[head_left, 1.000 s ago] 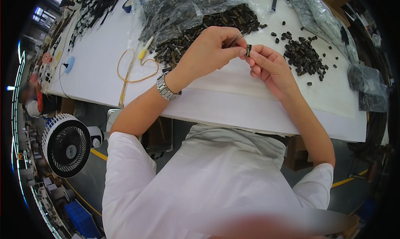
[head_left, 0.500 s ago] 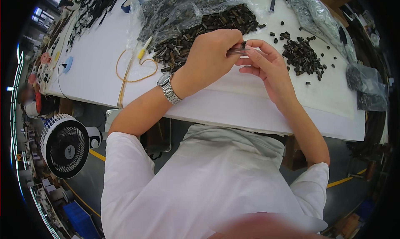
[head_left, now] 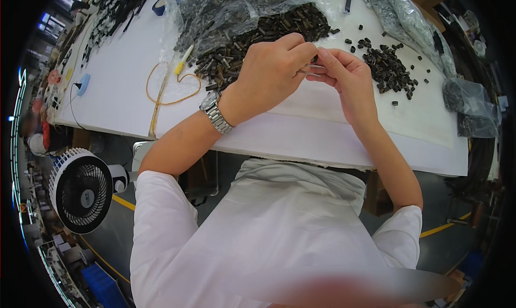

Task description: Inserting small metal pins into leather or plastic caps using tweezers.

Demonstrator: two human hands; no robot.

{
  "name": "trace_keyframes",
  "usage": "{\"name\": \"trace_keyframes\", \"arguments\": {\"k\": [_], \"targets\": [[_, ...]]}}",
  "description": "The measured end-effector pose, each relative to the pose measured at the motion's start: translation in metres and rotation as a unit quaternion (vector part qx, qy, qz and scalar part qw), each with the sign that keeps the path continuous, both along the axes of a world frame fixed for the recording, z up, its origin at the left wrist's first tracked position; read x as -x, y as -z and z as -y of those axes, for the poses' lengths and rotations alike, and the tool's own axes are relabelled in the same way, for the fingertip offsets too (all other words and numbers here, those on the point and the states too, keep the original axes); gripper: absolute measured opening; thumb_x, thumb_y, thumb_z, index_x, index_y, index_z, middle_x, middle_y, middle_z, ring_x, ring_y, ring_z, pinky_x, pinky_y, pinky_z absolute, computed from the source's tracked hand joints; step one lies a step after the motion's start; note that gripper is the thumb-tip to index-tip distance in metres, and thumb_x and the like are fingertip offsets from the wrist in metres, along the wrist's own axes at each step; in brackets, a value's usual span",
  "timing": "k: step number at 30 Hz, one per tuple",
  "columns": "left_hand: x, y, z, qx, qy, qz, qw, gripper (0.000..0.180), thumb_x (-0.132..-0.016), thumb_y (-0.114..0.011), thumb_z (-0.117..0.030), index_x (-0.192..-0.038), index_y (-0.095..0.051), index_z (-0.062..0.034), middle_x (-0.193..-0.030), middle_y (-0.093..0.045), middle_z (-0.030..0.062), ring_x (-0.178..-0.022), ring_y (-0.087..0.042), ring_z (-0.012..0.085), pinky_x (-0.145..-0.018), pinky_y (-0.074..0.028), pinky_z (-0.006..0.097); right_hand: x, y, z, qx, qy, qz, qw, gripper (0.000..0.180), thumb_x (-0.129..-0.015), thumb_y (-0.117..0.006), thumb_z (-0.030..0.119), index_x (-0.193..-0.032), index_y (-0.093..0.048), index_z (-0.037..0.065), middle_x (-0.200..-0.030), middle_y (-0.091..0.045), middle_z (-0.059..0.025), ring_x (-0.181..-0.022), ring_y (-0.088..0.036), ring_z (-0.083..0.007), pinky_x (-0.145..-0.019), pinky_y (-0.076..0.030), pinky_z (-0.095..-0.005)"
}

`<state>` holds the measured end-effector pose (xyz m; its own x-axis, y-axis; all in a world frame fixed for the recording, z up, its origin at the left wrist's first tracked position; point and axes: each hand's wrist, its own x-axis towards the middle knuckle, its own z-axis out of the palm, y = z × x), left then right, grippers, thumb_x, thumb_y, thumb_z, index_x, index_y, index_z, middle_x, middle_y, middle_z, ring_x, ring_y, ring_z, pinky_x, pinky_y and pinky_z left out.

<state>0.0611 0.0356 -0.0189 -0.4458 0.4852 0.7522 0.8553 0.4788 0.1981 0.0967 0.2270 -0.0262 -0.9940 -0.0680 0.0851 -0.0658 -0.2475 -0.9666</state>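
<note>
My left hand, with a steel watch on its wrist, is closed around a thin silvery metal tool whose exact kind is mostly hidden by the fingers. Close against it, my right hand pinches a small dark tubular piece between thumb and forefinger. The fingertips of both hands meet above the table's front part. Behind my left hand spreads a big heap of dark short pieces, partly under clear plastic film. To the right of my right hand lies a smaller pile of dark ring-like pieces.
A yellow-tipped tool and a looped orange cord lie left of the heap on the white table. Filled clear bags sit at the right edge. A white fan stands at lower left.
My fingertips have drawn closer together around the small dark piece, and less of the metal tool shows. The whole view has shifted slightly; the piles look the same.
</note>
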Motion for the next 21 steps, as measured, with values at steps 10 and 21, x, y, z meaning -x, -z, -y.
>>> {"name": "trace_keyframes", "arguments": {"k": [10,21], "targets": [[0.000,0.004,-0.003,-0.025,0.022,0.051,0.998,0.014,-0.088,-0.077,-0.004,-0.101,-0.073,-0.0064,-0.083,-0.066,0.0068,-0.067,-0.066,0.0248,-0.059,-0.054,0.035,-0.005,0.002,-0.001,-0.007,-0.001,0.020,1.000,0.027,-0.105,-0.069,0.023,-0.106,-0.074,-0.003,-0.097,-0.077,-0.0106,-0.086,-0.076,-0.0169,-0.087,-0.063,-0.0308],[0.006,0.006,0.001,0.024,0.057,0.055,0.997,0.023,-0.083,-0.078,-0.002,-0.105,-0.073,-0.0081,-0.091,-0.071,0.0049,-0.073,-0.071,0.0242,-0.062,-0.057,0.034,-0.004,0.003,-0.019,0.011,-0.066,0.090,0.994,0.029,-0.105,-0.068,0.024,-0.108,-0.072,-0.004,-0.104,-0.077,-0.0128,-0.092,-0.076,-0.0192,-0.093,-0.062,-0.0334]]}}
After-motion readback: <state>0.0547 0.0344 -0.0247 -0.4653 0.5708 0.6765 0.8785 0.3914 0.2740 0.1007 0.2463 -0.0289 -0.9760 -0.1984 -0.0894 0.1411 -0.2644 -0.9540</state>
